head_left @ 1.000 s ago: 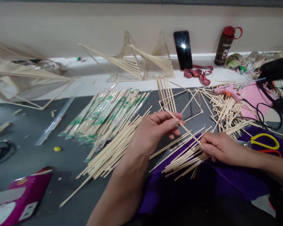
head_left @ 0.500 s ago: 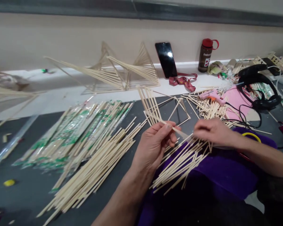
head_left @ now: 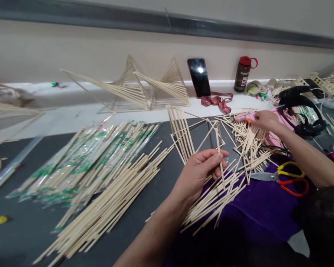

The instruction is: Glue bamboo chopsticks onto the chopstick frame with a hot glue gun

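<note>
1. The left hand [head_left: 202, 168] pinches one thin pale bamboo stick [head_left: 219, 154] between thumb and fingertips and holds it nearly upright, just in front of the half-built frame of glued bamboo sticks [head_left: 183, 129] on the dark grey tabletop [head_left: 30, 230]. Judged from this, a light grip near the stick's middle serves best; a hard squeeze would likely bow or snap it.

2. The right hand [head_left: 264, 119] reaches well away from the left, fingers curled over the pink glue gun [head_left: 246, 116] lying among a scattered heap of short bamboo sticks [head_left: 253, 144]. Whether it has truly closed on the gun cannot be told. The black cord [head_left: 275, 150] running off among the sticks looks apt to snag them, so the gun should be lifted straight up.

3. Holding the stick's upper end clear of the frame would probably leave room for the nozzle.

4. The loose fan of long bamboo sticks [head_left: 217, 200] on the purple cloth [head_left: 261, 211] lies right under the left hand; keeping the wrist raised should avoid scattering it.

5. The yellow-and-red-handled scissors [head_left: 284, 178] lie near the right forearm, blades towards the sticks, so that arm is best drawn back above them.
</note>
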Motion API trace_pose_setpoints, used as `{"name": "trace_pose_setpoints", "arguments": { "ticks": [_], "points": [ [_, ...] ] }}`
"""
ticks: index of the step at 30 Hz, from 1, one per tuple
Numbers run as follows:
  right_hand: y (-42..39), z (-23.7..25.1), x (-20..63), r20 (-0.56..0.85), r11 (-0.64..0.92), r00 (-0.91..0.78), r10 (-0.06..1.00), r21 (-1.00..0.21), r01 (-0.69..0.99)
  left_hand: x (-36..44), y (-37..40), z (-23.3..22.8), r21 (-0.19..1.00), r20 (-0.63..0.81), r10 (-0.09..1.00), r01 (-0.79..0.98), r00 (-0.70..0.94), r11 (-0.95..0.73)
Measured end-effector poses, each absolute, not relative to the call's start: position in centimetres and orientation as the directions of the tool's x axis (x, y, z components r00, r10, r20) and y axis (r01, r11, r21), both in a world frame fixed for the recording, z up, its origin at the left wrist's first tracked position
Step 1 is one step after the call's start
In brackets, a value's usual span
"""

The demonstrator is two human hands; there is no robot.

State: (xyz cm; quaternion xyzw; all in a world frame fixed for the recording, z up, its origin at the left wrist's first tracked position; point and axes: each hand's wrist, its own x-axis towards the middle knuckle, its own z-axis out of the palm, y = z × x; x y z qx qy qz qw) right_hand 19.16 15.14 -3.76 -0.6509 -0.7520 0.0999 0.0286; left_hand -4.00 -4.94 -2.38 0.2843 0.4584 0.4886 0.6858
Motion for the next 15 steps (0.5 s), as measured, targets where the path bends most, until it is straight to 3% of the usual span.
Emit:
{"name": "trace_pose_setpoints", "arguments": {
  "ticks": [4, 9, 13, 15],
  "points": [
    [14.9, -2.8, 18.9, -0.085, 0.064, -0.097, 0.992, -0.330, 0.942, -4.4, -5.0, -2.6, 0.843, -0.352, 0.931, -0.400, 0.095, 0.360],
    [13.4, -1.4, 18.8, -0.113, 0.044, -0.145, 0.983, -0.622, 0.782, -4.5, -4.8, -2.7, 0.850, -0.346, 0.933, -0.387, 0.097, 0.356],
    [12.9, -0.8, 18.5, -0.086, -0.001, -0.252, 0.964, -0.948, 0.320, -4.3, -4.6, -2.6, 0.853, -0.343, 0.933, -0.380, 0.110, 0.358],
    [12.8, -0.7, 18.3, -0.113, -0.089, -0.274, 0.955, -0.991, 0.099, -4.3, -4.6, -2.5, 0.852, -0.347, 0.931, -0.380, 0.108, 0.362]
  ]
}}
